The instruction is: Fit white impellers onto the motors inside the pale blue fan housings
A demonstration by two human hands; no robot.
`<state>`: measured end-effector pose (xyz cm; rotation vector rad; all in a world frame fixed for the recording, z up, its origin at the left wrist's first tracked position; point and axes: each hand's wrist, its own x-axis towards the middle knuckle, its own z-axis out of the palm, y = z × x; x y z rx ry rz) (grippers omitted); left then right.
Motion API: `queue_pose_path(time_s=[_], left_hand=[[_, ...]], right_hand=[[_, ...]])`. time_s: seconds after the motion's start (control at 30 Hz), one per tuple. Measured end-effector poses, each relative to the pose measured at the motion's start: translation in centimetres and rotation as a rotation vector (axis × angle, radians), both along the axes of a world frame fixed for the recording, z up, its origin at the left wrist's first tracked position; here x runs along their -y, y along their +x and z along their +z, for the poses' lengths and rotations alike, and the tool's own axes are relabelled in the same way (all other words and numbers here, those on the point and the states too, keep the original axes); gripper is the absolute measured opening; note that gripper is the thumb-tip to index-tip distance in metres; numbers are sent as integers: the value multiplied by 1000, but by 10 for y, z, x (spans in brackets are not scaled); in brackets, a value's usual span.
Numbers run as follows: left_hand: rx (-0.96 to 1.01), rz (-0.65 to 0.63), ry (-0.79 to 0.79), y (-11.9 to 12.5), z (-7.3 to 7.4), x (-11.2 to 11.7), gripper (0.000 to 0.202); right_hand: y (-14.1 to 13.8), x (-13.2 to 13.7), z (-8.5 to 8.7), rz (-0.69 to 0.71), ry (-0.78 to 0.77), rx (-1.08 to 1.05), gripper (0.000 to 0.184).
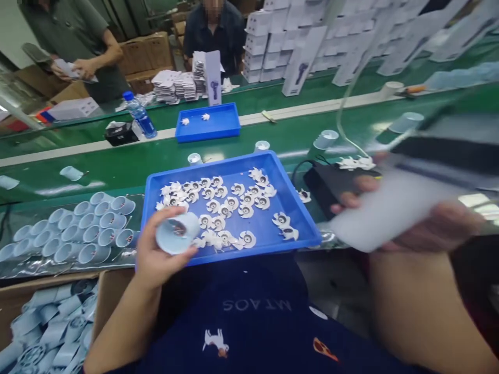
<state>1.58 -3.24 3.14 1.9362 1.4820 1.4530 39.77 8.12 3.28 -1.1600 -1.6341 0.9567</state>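
Observation:
My left hand (pixel 158 254) is closed around a light-blue cylindrical housing (pixel 187 226), its open end facing me with small wires or parts inside. It is held over the front left of a blue tray (pixel 300 228) of white fan impellers (pixel 232 202). On the right, my right hand (pixel 424 228) grips a pale, block-like object (pixel 397 205), smeared by motion, so its kind is unclear. A dark box-like device (pixel 322 189) sits behind that hand, with white impellers (pixel 356 163) on top.
Rows of light-blue housings (pixel 91 234) lie left of the tray, above a carton (pixel 103 301) full of similar parts. Farther back are a smaller blue tray (pixel 230 127), a water bottle (pixel 142 117) and stacked white boxes (pixel 265 47). Two people (pixel 214 36) are across the bench.

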Motion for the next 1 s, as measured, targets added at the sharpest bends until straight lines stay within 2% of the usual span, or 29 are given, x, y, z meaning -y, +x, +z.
queue_pose_path(time_s=[0.03, 0.07, 0.1, 0.17, 0.27, 0.33, 0.43, 0.5, 0.63, 0.8, 0.9, 1.0], left_hand=[[-72, -84, -44, 17, -5, -3, 54], [-139, -162, -67, 33, -9, -6, 54], [-187, -227, -67, 48, -11, -8, 53], [-240, -311, -64, 72, -9, -11, 51], [-278, -342, -93, 92, -2, -14, 45], [-269, -359, -116, 97, 3, -14, 42], [-217, -391, -132, 99, 6, -15, 37], [-170, -411, -135, 100, 7, -15, 33], [-104, -425, -199, 103, 7, -15, 34], [-59, -429, -219, 103, 2, -17, 37], [-65, -415, -216, 101, 1, -16, 38], [-90, -409, -345, 101, 5, -16, 42]], right_hand=[[-12, -2, 11, 106, -182, -182, 83], [-27, -3, 22, 78, -279, -374, 101], [-43, -2, 33, 153, -391, -486, 113], [-78, 4, 50, 285, -447, -670, 94], [-115, 16, 64, 501, -383, -874, 73], [-126, 24, 64, 574, -328, -943, 63], [-127, 30, 57, 602, -273, -945, 43], [-125, 33, 51, 608, -256, -926, 38], [-122, 37, 49, 586, -269, -902, 36], [-122, 37, 49, 526, -309, -805, 46], [-126, 33, 43, 554, -227, -874, 40], [-133, 27, 38, 517, -182, -926, 40]])
